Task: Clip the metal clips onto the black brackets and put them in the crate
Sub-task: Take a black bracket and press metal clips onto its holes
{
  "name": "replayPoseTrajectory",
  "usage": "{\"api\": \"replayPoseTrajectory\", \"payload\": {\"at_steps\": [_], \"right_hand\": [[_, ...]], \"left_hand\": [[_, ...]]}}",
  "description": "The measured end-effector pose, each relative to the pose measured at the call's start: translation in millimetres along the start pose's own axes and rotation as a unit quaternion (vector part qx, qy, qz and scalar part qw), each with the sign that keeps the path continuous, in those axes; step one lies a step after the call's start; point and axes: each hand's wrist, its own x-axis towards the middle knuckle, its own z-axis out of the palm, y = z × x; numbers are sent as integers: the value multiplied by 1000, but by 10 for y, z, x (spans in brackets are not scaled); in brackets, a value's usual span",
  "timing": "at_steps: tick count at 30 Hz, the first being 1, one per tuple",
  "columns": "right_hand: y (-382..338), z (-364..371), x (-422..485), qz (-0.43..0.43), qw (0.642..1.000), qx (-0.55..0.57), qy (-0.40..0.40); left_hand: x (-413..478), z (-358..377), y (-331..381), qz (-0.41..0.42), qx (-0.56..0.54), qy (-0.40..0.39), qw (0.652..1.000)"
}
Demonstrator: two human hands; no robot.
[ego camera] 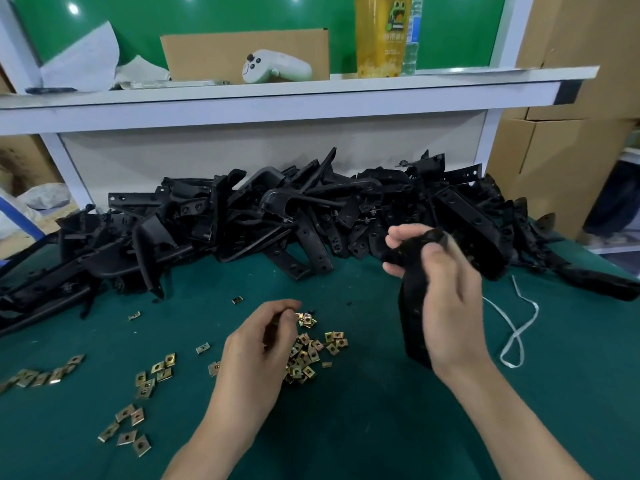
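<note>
Many brackets [277, 216]: heaped along far edge of surface [363, 427].
Near edge: open green room between forearms.
Right grip [446, 303]: curled round held bracket [412, 323], right of centre, long axis near-to-far.
Left grip [263, 341]: curled over clips [304, 358]; pinch unclear.

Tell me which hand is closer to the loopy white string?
Right. The right hand, gripping a black plastic bracket, is just left of the white string; the left hand is farther left, over gold metal clips.
</note>
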Motion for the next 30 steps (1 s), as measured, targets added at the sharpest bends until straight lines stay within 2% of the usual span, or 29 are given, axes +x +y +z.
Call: {"api": "replayPoseTrajectory", "payload": {"at_steps": [2, 4, 6, 7, 8, 12, 17, 20, 24, 27, 30], "right_hand": [[77, -11, -81, -84, 978, -179, -68], [218, 28, -176, -114, 913, -357, -161], [348, 101, -281, -100, 856, -442, -249], [395, 136, -325, -93, 843, -452, -276], [433, 163, -349, -89, 841, -447, -291], [474, 178, -390, -64, 874, -393, -279], [481, 167, -373, -72, 863, -405, -294], [498, 159, -354, -67, 873, -393, -282], [537, 128, -350, -55, 879, -392, -267], [561, 118, -351, -42, 876, -382, -291], [576, 91, -338, -25, 886, -366, -283]], "left_hand": [[-2, 0, 8, 11, 25, -4, 1000], [-1, 5, 1, 22, 54, -1, 998], [5, -1, 21, 27, 65, 6, 997], [9, -2, 33, 27, 66, 6, 997], [20, 7, 28, 24, 64, 3, 998], [-3, 29, 12, 11, 71, -5, 997], [-15, 38, 28, 40, 58, -26, 997], [-13, 20, 52, 60, 55, -34, 996], [-21, 17, -3, 29, 80, -26, 996], [-8, 8, -22, 13, 30, -1, 999], [3, -10, 26, 10, -30, 2, 1000]]}}
